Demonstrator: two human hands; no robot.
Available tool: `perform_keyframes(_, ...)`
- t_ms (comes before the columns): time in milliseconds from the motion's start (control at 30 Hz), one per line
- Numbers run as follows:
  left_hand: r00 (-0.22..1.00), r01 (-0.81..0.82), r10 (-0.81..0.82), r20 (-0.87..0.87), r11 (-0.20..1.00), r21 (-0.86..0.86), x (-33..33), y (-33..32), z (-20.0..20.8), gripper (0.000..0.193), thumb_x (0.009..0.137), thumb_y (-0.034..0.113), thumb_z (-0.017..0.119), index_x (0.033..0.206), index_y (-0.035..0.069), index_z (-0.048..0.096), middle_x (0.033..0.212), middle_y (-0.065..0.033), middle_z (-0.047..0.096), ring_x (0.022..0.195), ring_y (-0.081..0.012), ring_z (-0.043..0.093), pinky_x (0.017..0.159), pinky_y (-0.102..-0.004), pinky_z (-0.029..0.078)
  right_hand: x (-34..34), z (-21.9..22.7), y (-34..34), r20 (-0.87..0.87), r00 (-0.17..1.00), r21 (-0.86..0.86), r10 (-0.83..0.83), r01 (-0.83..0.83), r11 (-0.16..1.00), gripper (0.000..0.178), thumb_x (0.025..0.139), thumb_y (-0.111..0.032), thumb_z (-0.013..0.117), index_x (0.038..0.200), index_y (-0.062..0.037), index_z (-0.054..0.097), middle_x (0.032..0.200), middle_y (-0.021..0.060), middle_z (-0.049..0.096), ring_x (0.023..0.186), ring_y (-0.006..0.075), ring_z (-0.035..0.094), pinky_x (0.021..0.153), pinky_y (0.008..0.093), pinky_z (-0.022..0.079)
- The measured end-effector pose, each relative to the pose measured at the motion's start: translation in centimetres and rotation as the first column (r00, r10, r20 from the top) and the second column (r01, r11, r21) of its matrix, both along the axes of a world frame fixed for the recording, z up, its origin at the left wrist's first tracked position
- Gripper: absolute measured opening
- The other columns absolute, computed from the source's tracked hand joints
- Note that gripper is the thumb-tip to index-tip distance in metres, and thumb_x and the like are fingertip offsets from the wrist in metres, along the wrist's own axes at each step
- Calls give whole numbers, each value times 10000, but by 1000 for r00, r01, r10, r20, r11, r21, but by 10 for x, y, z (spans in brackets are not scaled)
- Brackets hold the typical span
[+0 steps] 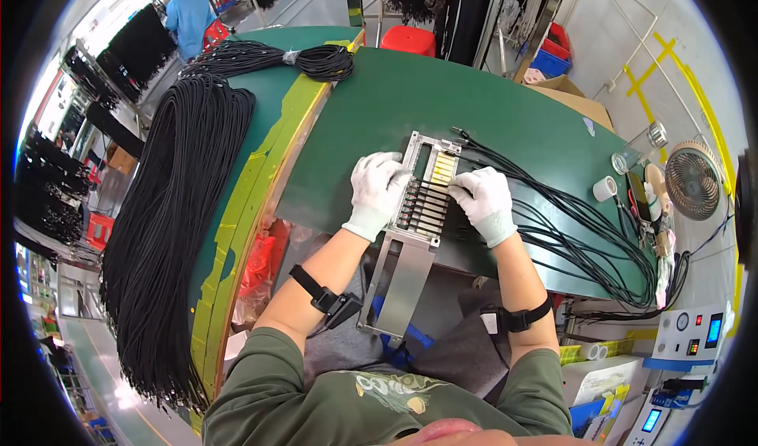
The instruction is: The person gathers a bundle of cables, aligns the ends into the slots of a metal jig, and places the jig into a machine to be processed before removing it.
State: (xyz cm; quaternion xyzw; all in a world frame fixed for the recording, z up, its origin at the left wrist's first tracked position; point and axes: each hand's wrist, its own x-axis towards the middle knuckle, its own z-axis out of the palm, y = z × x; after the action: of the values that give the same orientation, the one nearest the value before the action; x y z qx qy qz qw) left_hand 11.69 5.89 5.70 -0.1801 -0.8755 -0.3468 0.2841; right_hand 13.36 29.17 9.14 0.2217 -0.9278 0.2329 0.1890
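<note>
A metal fixture (424,148) with a row of slots lies over the near edge of the green table. Several black cables (426,214) sit side by side across its nearer slots, their ends along the left side. Farther slots show yellow pieces. My left hand (374,193), in a white glove, is at the fixture's left edge, fingertips closed on the end of a black cable. On the right side, my gloved right hand (485,202) pinches the same cable, which spans the slots between both hands. The fingertips partly hide it.
Loose black cables (580,209) trail right across the green table (379,103). A large black cable bundle (178,217) hangs over the left table, behind a yellow-taped edge (260,170). A small fan (694,179), a glass jar (632,152) and a tape roll (605,189) stand at right.
</note>
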Motion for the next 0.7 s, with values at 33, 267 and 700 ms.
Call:
perform_keyframes(33, 999, -1, -1, 44, 1000, 30, -2, 0, -6, 159, 870, 194, 681, 967, 72, 711, 1077, -92, 706, 1068, -314, 614, 979, -432, 436, 0, 1, 0, -30, 999, 46, -26, 28, 999, 115, 797, -217, 734, 852, -116, 735, 756, 47, 671, 816, 274, 617, 766, 418, 470)
perform_keyframes(267, 997, -14, 10, 82, 999, 52, -5, -3, -16, 185, 927, 201, 614, 1018, 68, 705, 1044, -91, 713, 1009, -279, 641, 961, -400, 453, -4, -5, 6, -39, 998, 102, -56, 60, 993, 102, 804, -228, 725, 844, -134, 733, 744, 35, 659, 800, 274, 607, 764, 402, 466)
perform_keyframes(700, 988, 142, -130, 79, 972, -187, 10, 12, 3, 232, 891, 339, 661, 1063, 222, 765, 1355, -173, 571, 1265, -381, 494, 1104, -520, 335, -10, -17, 0, -41, 995, 211, -92, 99, 972, 138, 812, -294, 721, 899, -189, 736, 814, 19, 673, 886, 270, 613, 772, 414, 472)
